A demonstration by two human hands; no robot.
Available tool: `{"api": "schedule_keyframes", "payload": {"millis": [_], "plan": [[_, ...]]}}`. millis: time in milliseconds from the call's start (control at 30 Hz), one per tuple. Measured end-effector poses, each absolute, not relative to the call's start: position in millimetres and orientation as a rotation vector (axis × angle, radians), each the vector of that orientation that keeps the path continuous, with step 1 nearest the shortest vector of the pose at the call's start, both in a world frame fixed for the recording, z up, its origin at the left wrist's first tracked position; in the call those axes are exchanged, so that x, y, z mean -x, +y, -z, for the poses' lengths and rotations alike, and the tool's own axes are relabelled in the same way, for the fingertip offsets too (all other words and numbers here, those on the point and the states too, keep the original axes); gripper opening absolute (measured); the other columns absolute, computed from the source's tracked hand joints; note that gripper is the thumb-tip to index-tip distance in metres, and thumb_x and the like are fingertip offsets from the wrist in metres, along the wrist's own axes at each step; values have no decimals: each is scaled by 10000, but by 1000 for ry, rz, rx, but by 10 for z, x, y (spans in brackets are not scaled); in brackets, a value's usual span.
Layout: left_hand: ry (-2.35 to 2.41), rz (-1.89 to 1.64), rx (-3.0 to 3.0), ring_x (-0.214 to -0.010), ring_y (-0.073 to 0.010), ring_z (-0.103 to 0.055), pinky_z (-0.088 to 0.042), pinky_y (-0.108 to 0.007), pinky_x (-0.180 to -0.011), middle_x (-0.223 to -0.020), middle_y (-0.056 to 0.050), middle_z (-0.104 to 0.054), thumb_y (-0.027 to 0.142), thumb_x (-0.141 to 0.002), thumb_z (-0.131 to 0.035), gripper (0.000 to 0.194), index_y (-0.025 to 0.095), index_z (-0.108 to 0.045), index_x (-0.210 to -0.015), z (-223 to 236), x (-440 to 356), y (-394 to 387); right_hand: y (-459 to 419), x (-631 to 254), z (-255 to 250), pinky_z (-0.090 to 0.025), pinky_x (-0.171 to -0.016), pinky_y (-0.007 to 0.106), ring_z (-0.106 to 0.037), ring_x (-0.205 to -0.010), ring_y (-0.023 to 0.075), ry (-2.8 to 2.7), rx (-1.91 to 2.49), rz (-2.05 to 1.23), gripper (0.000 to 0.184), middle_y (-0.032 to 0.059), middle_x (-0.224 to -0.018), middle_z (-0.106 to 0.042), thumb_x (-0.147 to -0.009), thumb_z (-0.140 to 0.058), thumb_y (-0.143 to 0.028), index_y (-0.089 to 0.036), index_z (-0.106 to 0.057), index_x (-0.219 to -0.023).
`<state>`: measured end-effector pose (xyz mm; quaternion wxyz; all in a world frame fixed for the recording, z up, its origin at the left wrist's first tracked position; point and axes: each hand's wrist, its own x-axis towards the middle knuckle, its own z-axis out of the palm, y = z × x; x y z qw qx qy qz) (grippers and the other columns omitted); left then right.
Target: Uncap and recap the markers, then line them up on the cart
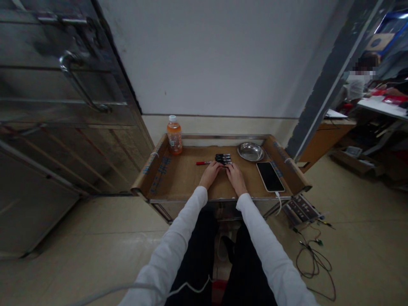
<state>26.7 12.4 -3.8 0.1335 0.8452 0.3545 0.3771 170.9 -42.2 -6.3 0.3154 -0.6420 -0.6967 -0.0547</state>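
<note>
White cloth sleeves [178, 238] nearest cam; L hand [211, 173] & R hand [235, 176] meet at a row of black markers w/ white print [222, 157].
Head view: markers lie side by side nr ctr of the brown cardboard-lined cart top [183, 180], btwn its L & R edges. Both hands' fingers bend inward, tips close at the row's near side; can't tell if they grip or just touch. Slim red pen [202, 163] juts out L of the row. Clear plastic bottle of orange drink [174, 138] upright at far L corner; round shiny metal bowl [250, 152] nr far R corner; black-screened phone w/ pale rim [270, 176] nr near R corner, white cable [278, 196] plugged in. Step in hand: prob. fingertip handling of the markers; next move calls for light, even touch so neighbours don't roll.
</note>
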Motion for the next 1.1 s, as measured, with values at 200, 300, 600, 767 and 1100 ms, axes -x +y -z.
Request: {"api": "schedule_keyframes", "payload": {"millis": [200,300,600,767,1100], "plan": [[1013,-1112,-2439,-959,-171,-602,-479,-327,-923,-1013,-56,-611,170,-913,-495,135,188,-611,-980,24,-262,106,-405,-1708,93,-459,-852,310,-579,-954,207,-1841,1697,133,269,104,-1059,-610,-926,-394,-149,-171,-618,-1073],[990,-1090,-2409,-983,-171,-609,-481,-334,-931,-1052,-59,-615,156,-909,-491,167,196,-584,-1042,11,-258,102,-396,-1706,95,-458,-880,316,-574,-990,209,-1866,1637,86,259,106,-1077,-612,-926,-396,-149,-163,-615,-1064],[942,-1020,-2290,-946,-172,-653,-512,-321,-866,-995,-51,-670,178,-902,-508,334,208,-460,-1231,-12,-235,64,-452,-1718,28,-464,-916,329,-571,-1039,201,-1892,1512,-2,295,95,-1115,-617,-929,-392,-153,-188,-614,-1121],[1003,-1007,-2436,-1130,-199,-584,-445,-377,-994,-1200,-100,-628,191,-922,-446,413,196,-416,-1334,-54,-248,64,-457,-1713,17,-456,-879,307,-586,-982,198,-1793,1631,67,297,99,-1052,-640,-956,-390,-220,-194,-645,-1106],[1185,-793,-2628,-1071,-234,-565,-418,-406,-984,-1084,-92,-617,275,-893,-538,182,185,-627,-1024,-58,-241,64,-457,-1744,32,-412,-829,283,-560,-942,193,-1633,1844,161,334,107,-1005,-657,-960,-365,-210,-174,-655,-1123]]}}
